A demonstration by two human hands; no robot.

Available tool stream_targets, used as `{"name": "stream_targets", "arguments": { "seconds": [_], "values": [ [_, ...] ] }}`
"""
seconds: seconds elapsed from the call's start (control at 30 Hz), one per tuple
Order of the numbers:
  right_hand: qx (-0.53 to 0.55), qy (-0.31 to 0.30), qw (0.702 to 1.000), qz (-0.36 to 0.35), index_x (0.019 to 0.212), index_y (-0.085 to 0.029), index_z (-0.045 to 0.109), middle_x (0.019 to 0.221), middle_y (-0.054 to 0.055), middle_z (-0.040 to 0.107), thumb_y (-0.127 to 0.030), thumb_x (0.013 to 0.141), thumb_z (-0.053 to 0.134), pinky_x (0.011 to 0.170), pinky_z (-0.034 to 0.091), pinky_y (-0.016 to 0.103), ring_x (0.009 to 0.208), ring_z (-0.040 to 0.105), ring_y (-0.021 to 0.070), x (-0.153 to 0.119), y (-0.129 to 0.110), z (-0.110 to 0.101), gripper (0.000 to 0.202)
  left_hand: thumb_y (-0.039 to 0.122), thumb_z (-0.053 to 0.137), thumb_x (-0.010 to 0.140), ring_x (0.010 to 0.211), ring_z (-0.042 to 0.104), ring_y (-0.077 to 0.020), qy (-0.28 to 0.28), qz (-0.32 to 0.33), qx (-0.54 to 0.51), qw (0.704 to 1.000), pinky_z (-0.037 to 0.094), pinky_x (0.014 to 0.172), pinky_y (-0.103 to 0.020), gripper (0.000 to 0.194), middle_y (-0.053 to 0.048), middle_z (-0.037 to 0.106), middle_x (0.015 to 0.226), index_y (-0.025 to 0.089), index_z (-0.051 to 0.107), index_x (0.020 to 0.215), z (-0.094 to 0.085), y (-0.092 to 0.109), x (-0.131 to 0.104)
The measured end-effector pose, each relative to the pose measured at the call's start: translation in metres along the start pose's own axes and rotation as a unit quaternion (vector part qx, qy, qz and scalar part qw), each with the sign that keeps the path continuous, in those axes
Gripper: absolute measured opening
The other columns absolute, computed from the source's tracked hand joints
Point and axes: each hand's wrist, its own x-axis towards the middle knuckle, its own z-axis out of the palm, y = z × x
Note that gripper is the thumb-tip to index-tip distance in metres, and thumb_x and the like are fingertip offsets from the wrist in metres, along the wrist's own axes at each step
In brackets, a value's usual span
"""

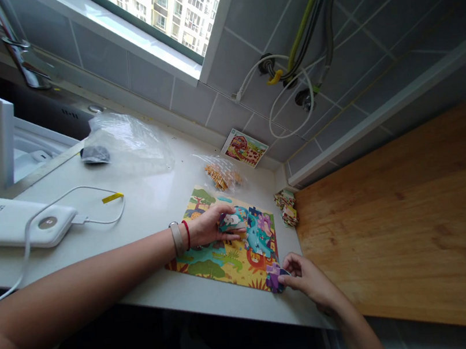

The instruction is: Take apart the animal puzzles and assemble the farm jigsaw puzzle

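Observation:
A colourful animal puzzle board (228, 262) lies on the white counter. Over its upper middle is my left hand (212, 224), thumb and fingers around a teal puzzle piece with a white animal (231, 220). My right hand (298, 275) pinches a purple puzzle piece (276, 277) at the board's lower right corner. Between the hands, joined pieces show a teal dinosaur (258, 239) and a red-maned lion (255, 260). On my left wrist are a watch band and a red string.
A pile of puzzle pieces (286, 207) sits by the wooden board (407, 224). Behind the puzzle are a bag of orange pieces (221, 176) and a picture card (245, 147). Plastic wrap (127, 143), a white power strip (12, 219) and its cable lie left.

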Motion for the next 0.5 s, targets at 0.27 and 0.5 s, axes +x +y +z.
{"name": "stream_targets", "arguments": {
  "seconds": [0.27,0.5],
  "values": [
    [0.154,0.050,0.983,-0.081,0.087,-0.021,0.065,0.081,0.001,0.066,-0.053,0.063,0.091,0.064,0.048,0.027,0.073,0.060,0.0162,0.041,-0.072,0.028,0.048,0.034,0.076,0.082,0.082,0.077,-0.0246,-0.006,-0.025,0.021,0.999,0.066,0.070,-0.034,0.031,-0.006,0.074,0.090,0.020,0.055,0.100,0.002,-0.002,0.001],
    [0.108,0.071,0.986,-0.108,0.092,-0.020,0.070,0.083,0.002,0.069,-0.048,0.064,0.086,0.066,0.051,0.030,0.072,0.061,0.0177,0.088,-0.089,0.056,0.043,0.031,0.078,0.084,0.079,0.071,-0.0187,0.010,0.033,0.054,0.998,0.066,0.068,-0.032,0.025,-0.001,0.069,0.083,0.021,0.059,0.096,0.004,-0.003,0.003]
  ]
}}
